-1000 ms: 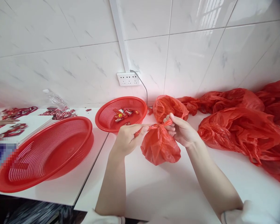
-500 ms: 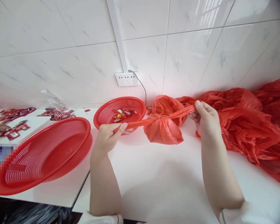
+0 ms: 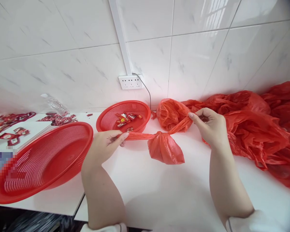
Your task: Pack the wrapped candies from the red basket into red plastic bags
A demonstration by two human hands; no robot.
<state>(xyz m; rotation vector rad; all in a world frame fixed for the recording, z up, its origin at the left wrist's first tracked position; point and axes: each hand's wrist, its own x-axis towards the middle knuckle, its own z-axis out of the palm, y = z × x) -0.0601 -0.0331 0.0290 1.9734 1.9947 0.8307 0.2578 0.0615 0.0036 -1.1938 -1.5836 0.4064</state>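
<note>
A small red plastic bag [image 3: 166,149] hangs between my hands, gathered at its neck with a full lower part. My left hand [image 3: 106,145] pinches one stretched handle of it, and my right hand [image 3: 209,124] pinches the other, slightly higher. What the bag contains is hidden by the red plastic. Behind it a round red basket [image 3: 103,112] holds several small wrapped sweets [image 3: 127,119]. Another crumpled red bag [image 3: 171,111] lies beyond my hands, just right of that basket.
A large red basket [image 3: 87,132] leans at the left. Loose red packets [image 3: 58,119], a clear plastic bottle [image 3: 54,103] and a white board [image 3: 37,129] lie behind it. Red plastic bags [image 3: 258,135] pile up at the right. A socket strip [image 3: 130,82] is on the tiled wall.
The held bag has come lower and nearer to me. My right hand has shifted left, and my left hand has dropped a little. The other person's hand at far left has mostly left view.
</note>
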